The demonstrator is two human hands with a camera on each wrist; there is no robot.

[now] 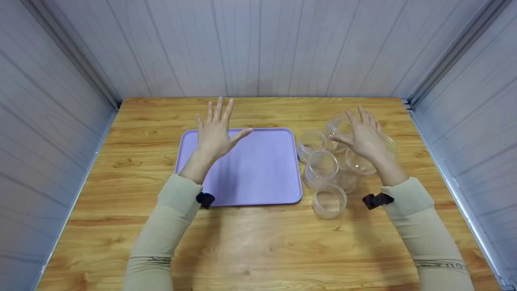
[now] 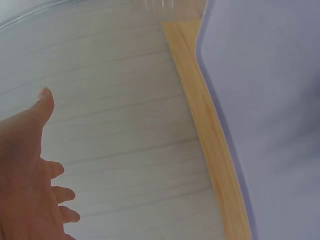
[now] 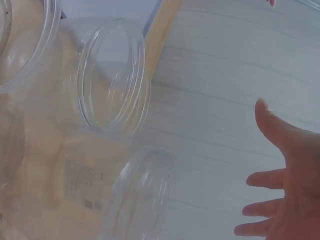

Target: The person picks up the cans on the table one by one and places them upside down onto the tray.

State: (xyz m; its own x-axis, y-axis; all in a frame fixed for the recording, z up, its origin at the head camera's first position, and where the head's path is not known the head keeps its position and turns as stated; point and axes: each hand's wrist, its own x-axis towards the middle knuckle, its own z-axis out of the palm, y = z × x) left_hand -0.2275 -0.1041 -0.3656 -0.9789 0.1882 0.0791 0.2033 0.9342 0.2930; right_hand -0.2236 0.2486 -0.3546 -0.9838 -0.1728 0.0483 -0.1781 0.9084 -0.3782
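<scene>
Pale panelled walls [image 1: 258, 48] enclose a wood-grain tabletop [image 1: 250, 246] on three visible sides. Near its centre lies a lilac rectangular tray [image 1: 266, 169]; at the tray's 3 o'clock stands a cluster of clear round plastic tubs [image 1: 321, 178], crowded closely together. The left hand [image 1: 216, 137] hangs above the tray toward its 11 o'clock, fingers spread and thumb apart; the right hand [image 1: 367, 139] hangs over the cluster's 2 o'clock side, its digits likewise parted. Neither hand grips anything. The tubs appear thin-walled and are probably light, springy rather than rigid, and somewhat slick; a hard squeeze would likely dent or crack them. The soundest hold is presumably a gentle pinch across the outer wall just under the rim, beginning with the lowest tub [image 1: 329, 212], at the cluster's 6 o'clock, which has the most free space around it. The tray looks stiff and flat, best held by its raised edges at 3 and 9 o'clock. No contents can be made out within the tubs, and nesting cannot be confirmed. A printed panel [image 3: 80, 185], toward 8 o'clock in the right wrist view, is too blurred to read. The tray's visible floor is bare.
</scene>
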